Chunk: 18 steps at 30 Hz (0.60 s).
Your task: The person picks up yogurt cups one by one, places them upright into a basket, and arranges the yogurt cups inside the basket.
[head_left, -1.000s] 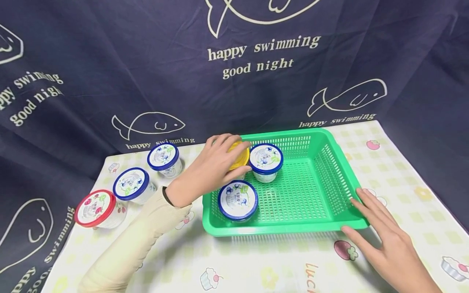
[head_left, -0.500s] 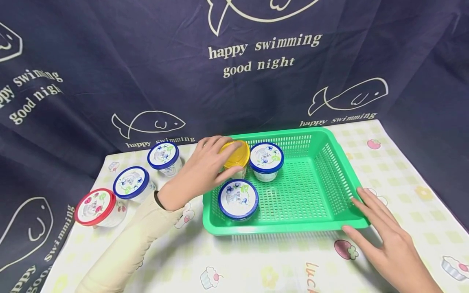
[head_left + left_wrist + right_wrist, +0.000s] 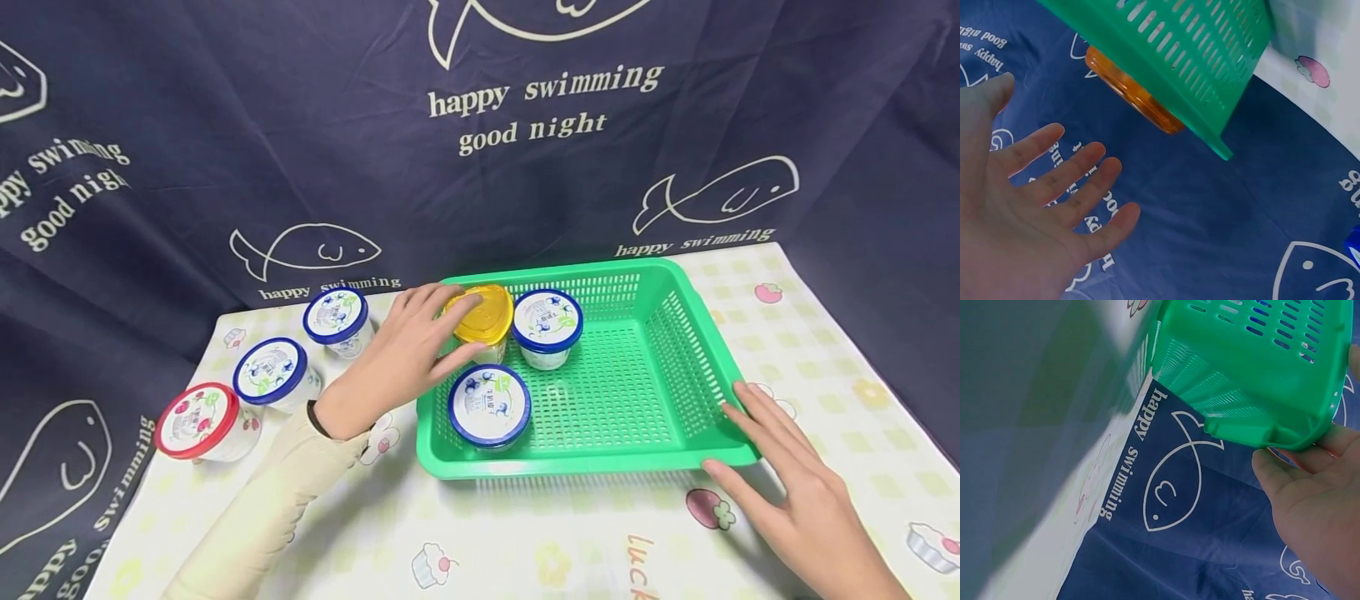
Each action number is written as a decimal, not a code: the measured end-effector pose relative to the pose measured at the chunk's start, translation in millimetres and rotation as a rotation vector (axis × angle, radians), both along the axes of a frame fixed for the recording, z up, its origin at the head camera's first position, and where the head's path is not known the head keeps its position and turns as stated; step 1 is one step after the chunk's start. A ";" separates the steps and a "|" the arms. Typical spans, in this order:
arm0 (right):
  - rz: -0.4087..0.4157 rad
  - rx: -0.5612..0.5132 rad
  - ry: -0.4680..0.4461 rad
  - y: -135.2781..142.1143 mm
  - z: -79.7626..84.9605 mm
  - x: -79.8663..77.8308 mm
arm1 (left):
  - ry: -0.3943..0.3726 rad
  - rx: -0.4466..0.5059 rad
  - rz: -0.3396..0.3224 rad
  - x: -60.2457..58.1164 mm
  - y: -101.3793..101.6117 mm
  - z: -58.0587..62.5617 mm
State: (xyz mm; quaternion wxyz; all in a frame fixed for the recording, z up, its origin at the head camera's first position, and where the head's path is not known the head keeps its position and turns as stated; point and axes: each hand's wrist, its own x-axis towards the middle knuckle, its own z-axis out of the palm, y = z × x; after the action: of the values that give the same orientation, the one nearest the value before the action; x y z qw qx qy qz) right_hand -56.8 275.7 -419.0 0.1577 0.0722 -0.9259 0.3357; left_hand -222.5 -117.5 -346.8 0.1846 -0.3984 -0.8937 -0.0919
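Note:
A green plastic basket [image 3: 585, 467] holds a tub with a yellow lid [image 3: 489, 315] at its back left corner. Two blue-lidded tubs are in it too: one tub [image 3: 547, 319] beside the yellow one, another tub [image 3: 489, 407] at the front left. My left hand [image 3: 405, 346] hovers over the basket's left rim near the yellow-lidded tub; the left wrist view shows its spread fingers [image 3: 1094, 178] apart from the orange-looking lid [image 3: 1132, 90]. My right hand [image 3: 798, 492] touches the basket's front right corner with extended fingers, also seen at the rim in the right wrist view.
Left of the basket, a red-lidded tub [image 3: 198, 423] and two blue-lidded tubs, a nearer one [image 3: 272, 373] and a farther one [image 3: 337, 318], stand in a slanting row on the patterned tablecloth [image 3: 360, 533]. A dark blue curtain [image 3: 525, 192] hangs behind the table.
My left hand has let go of the yellow-lidded tub and drawn back slightly leftward, uncovering more of its lid. My right hand has stayed at the basket's corner.

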 end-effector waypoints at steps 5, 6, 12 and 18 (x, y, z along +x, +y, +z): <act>0.003 -0.002 0.002 -0.2 -0.4 -0.7 | -0.039 0.013 0.042 3.1 -7.4 -3.5; 0.003 -0.001 0.002 -0.2 -0.5 -0.8 | -0.046 0.017 0.049 3.6 -9.3 -4.3; 0.007 -0.002 0.008 -0.2 -0.7 -0.9 | -0.078 0.040 0.092 7.5 -22.0 -9.1; -0.005 0.006 0.004 0.6 -1.1 -0.3 | -0.092 0.058 0.119 13.3 -31.7 -13.6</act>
State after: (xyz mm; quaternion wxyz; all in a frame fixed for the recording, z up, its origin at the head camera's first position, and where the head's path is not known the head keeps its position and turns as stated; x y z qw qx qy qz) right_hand -57.0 276.2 -420.1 0.1602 0.0711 -0.9267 0.3323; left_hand -209.2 -149.2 -360.4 0.1601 -0.3344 -0.9203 -0.1250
